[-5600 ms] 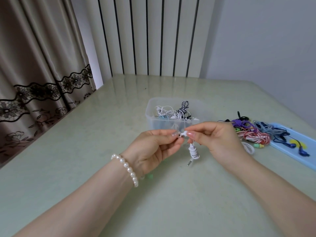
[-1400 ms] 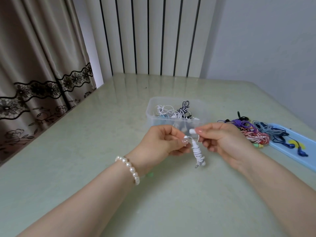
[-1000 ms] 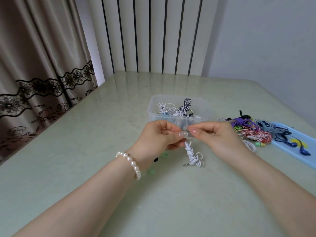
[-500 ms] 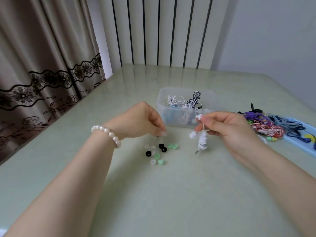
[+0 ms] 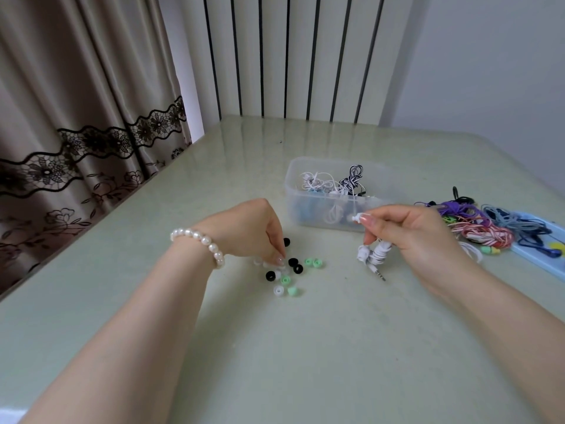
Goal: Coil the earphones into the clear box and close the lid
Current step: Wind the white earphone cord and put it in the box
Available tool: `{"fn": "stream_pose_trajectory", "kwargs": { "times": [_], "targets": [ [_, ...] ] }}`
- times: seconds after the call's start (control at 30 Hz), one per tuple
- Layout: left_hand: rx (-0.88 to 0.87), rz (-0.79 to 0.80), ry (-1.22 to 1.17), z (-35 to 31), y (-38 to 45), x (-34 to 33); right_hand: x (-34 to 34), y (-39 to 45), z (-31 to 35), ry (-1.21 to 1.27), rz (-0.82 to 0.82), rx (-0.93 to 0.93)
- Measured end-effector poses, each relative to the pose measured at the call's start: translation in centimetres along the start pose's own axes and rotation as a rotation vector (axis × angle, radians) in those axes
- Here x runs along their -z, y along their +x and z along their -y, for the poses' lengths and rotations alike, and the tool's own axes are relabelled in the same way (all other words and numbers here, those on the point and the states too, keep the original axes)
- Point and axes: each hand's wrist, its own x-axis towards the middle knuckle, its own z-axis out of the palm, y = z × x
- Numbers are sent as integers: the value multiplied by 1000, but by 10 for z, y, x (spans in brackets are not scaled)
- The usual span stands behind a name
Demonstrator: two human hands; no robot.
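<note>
As fingers point(image 5: 367, 220) pinch: tightly coiled white earphones point(image 5: 377, 255).

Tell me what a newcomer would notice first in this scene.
Most striking are the two bare hands at mid-table: the right hand holds a coiled white earphone just above the table, while the left hand reaches its fingers down into a scatter of black, green and white ear tips. Behind them stands the open clear box with earphones inside, and at the right lies a bright tangle of coloured earphones.
</note>
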Motion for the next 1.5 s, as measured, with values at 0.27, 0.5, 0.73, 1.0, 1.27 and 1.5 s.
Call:
{"fn": "stream_pose_trajectory", "kwargs": {
  "times": [0.27,0.5,0.73,1.0,1.27,1.5],
  "targets": [
    [2,45,54,-1,-2,1,-1,-1,1,-18,0,-9],
    [11,47,43,2,-1,0,-3,-3,3,12,10,-20],
    [-51,-120,-111,-3,1,5,-1,-2,3,4,5,-26],
    [10,-67,26,-1,4,-2,2,4,-6,-77,6,-1],
    [1,-99,24,-5,-2,1,3,5,-7,-99,6,14],
    [-54,-213,-273,-14,-6,4,3,4,-5,-115,-6,8]
  ]
}}
